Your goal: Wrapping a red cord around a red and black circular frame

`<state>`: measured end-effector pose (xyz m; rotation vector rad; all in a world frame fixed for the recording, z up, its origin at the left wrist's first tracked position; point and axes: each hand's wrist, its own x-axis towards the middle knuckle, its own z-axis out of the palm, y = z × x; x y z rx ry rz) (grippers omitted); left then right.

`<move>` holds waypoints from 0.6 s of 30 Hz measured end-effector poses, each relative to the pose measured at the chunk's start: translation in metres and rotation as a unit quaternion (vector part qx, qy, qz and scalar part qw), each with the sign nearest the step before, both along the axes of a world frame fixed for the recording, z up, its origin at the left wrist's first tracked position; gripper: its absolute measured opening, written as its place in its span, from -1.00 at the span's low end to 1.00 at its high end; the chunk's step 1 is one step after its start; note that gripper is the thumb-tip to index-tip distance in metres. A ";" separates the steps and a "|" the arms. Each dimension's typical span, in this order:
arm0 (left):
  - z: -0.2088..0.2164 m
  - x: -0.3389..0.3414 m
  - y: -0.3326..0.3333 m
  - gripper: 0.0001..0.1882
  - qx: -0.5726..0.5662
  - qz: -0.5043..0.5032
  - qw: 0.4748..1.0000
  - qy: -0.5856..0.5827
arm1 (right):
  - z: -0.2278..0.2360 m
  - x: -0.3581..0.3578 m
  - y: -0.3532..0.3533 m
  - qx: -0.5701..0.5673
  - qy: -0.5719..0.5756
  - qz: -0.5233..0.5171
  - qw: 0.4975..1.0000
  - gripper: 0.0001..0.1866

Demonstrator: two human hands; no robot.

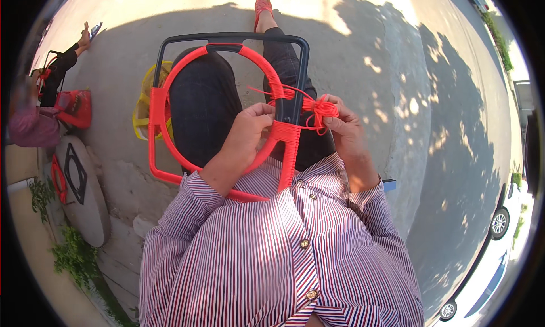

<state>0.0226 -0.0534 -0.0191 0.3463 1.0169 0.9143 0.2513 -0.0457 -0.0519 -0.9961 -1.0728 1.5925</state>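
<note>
A black metal frame (235,38) with a ring inside it rests on my lap, much of it tightly wound with red cord (288,133). My left hand (245,133) is closed at the inner right side of the ring, its fingertips against the frame beside the black joint; part of them is hidden. On the outer right side, my right hand (347,135) pinches a loose looped bundle of red cord (322,109). Strands run from this bundle across the frame's right side, and one loose end sticks out to the left above my left hand.
A yellow basket or bag (139,114) stands beside my leg. At left, another person (54,80) sits near a red bag (76,108). A stone slab (93,208) carries a black frame (74,174) and a red one (58,176). A white car (482,270) is at lower right.
</note>
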 end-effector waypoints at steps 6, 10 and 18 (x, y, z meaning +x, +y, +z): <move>-0.006 0.001 0.000 -0.85 0.021 0.000 0.999 -0.034 | 0.051 0.042 -0.025 0.109 0.344 0.073 0.930 -0.82; 0.004 -0.001 -0.003 -0.85 0.033 0.022 0.997 -0.070 | 0.057 0.100 -0.025 0.171 0.449 0.118 0.869 -0.72; 0.007 -0.001 -0.011 -0.88 0.130 -0.051 0.989 0.045 | 0.052 0.003 -0.021 -0.078 0.059 -0.089 0.991 -0.65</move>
